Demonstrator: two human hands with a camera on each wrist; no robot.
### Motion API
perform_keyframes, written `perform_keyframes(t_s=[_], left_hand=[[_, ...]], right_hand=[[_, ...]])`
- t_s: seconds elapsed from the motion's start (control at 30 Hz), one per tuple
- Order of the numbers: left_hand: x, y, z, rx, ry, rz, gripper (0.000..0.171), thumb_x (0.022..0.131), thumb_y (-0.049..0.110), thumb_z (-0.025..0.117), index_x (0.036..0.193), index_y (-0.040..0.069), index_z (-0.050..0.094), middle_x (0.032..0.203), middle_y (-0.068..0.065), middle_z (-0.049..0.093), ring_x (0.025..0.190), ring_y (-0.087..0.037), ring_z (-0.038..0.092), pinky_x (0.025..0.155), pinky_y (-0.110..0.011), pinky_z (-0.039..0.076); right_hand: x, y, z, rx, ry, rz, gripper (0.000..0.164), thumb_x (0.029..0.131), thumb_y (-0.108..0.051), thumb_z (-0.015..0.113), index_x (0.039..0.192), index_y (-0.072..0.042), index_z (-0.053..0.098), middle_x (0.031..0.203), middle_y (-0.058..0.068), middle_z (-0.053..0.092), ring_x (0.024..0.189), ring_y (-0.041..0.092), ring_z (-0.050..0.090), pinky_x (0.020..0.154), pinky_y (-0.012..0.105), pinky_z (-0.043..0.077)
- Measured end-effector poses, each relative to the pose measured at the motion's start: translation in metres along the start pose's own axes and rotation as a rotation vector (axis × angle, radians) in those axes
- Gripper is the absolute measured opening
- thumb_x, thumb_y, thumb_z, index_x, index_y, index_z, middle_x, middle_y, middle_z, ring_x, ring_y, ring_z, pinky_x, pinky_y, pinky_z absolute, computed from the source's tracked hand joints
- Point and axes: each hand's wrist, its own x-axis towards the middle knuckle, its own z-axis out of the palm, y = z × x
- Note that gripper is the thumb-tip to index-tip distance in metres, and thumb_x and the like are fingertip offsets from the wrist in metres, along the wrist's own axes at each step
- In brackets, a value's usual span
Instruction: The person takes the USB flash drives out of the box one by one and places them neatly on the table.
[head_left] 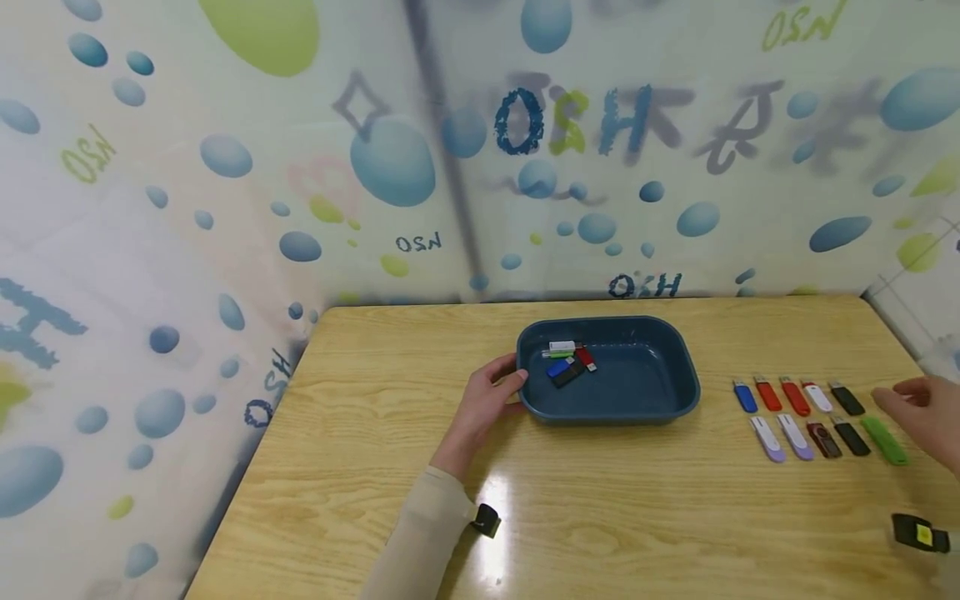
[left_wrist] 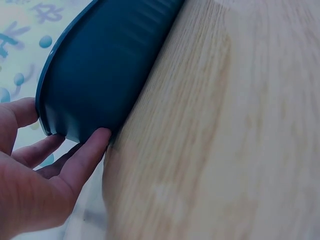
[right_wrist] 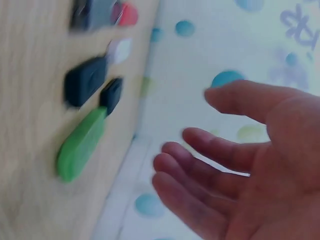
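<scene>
My left hand [head_left: 491, 392] grips the left end of a dark blue plastic tray [head_left: 607, 417], its thumb at the rim and other fingers against the outer wall [left_wrist: 100, 65]. Inside the tray's left part lie several USB flash drives, among them a red one [head_left: 586, 359], a blue one [head_left: 558, 367] and a black one [head_left: 567, 374]. At the right, my right hand [head_left: 926, 412] hovers with loosely bent fingers and nothing in them. Nearest to it are a green flash drive [head_left: 885, 440] and a black flash drive [head_left: 847, 399].
Two rows of flash drives lie right of the tray. The back row includes a blue one [head_left: 745, 397] and a red one [head_left: 795, 396]; in front are white-and-purple ones [head_left: 767, 438]. A patterned curtain [head_left: 480, 208] hangs behind the wooden table [head_left: 600, 517].
</scene>
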Motion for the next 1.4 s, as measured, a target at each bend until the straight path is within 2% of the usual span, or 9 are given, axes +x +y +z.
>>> perform_keyframes(t_s=[0.07,0.13,0.2,0.27,0.4,0.6,0.87,1.13,1.4], left_hand=[[0.000,-0.001,-0.001,0.003,0.002,-0.003,0.049,0.104,0.016,0.063,0.149,0.000,0.052,0.148,-0.021,0.052,0.121,-0.035,0.063,0.087,-0.042,0.062],[0.000,-0.001,-0.002,0.006,0.003,-0.002,0.049,0.105,0.016,0.063,0.149,0.000,0.052,0.147,-0.022,0.052,0.121,-0.036,0.063,0.087,-0.042,0.062],[0.000,-0.002,-0.002,0.007,0.006,-0.006,0.048,0.105,0.016,0.063,0.149,0.000,0.053,0.147,-0.022,0.052,0.122,-0.036,0.063,0.087,-0.043,0.062],[-0.001,-0.002,-0.003,0.008,0.005,-0.009,0.048,0.105,0.016,0.063,0.149,0.000,0.052,0.147,-0.022,0.051,0.122,-0.036,0.062,0.087,-0.043,0.062],[-0.002,-0.001,-0.003,0.003,-0.002,-0.016,0.049,0.105,0.016,0.063,0.150,0.000,0.052,0.148,-0.022,0.051,0.123,-0.037,0.062,0.088,-0.043,0.062],[-0.002,-0.001,-0.003,-0.002,-0.005,-0.008,0.049,0.105,0.016,0.062,0.150,-0.001,0.051,0.148,-0.022,0.051,0.121,-0.037,0.063,0.087,-0.043,0.062],[-0.001,-0.003,-0.002,-0.012,-0.016,-0.001,0.049,0.105,0.016,0.062,0.150,-0.001,0.051,0.147,-0.022,0.051,0.122,-0.039,0.062,0.087,-0.043,0.062],[-0.002,0.000,0.000,-0.010,-0.022,0.010,0.049,0.105,0.016,0.062,0.150,-0.001,0.051,0.149,-0.024,0.050,0.122,-0.040,0.063,0.088,-0.044,0.062],[-0.002,0.001,0.000,-0.008,-0.017,0.010,0.049,0.105,0.016,0.062,0.150,0.001,0.052,0.148,-0.022,0.051,0.123,-0.038,0.062,0.089,-0.044,0.061]], right_hand=[[-0.009,-0.032,-0.008,0.018,0.006,-0.017,0.072,0.109,-0.043,0.045,0.132,0.025,0.038,0.113,0.044,0.043,0.098,0.059,0.046,0.068,0.059,0.049],[-0.023,-0.076,-0.020,0.000,0.006,-0.040,0.069,0.109,-0.039,0.045,0.135,0.024,0.038,0.118,0.045,0.044,0.101,0.060,0.047,0.070,0.060,0.050],[-0.038,-0.121,-0.031,-0.035,-0.001,-0.076,0.066,0.109,-0.037,0.047,0.134,0.024,0.041,0.122,0.046,0.045,0.105,0.061,0.048,0.075,0.064,0.050],[-0.049,-0.155,-0.035,-0.060,0.002,-0.132,0.063,0.109,-0.037,0.049,0.134,0.021,0.046,0.125,0.044,0.048,0.106,0.059,0.050,0.078,0.068,0.047],[-0.057,-0.197,-0.024,-0.053,0.015,-0.256,0.056,0.107,-0.036,0.056,0.131,0.014,0.055,0.124,0.038,0.054,0.104,0.054,0.055,0.075,0.066,0.047],[-0.061,-0.248,0.008,-0.042,-0.003,-0.433,0.045,0.103,-0.027,0.065,0.129,0.009,0.062,0.122,0.033,0.060,0.106,0.049,0.059,0.077,0.065,0.050],[-0.063,-0.297,0.050,-0.079,-0.142,-0.563,0.037,0.103,-0.025,0.065,0.127,0.003,0.067,0.124,0.028,0.062,0.108,0.044,0.062,0.089,0.061,0.054],[-0.055,-0.322,0.080,-0.083,-0.120,-0.646,0.030,0.099,-0.019,0.071,0.120,0.002,0.071,0.110,0.021,0.066,0.090,0.033,0.065,0.073,0.049,0.058],[-0.045,-0.343,0.102,-0.108,-0.225,-0.636,0.022,0.100,-0.017,0.070,0.116,-0.002,0.075,0.099,0.013,0.065,0.081,0.026,0.061,0.066,0.042,0.056]])
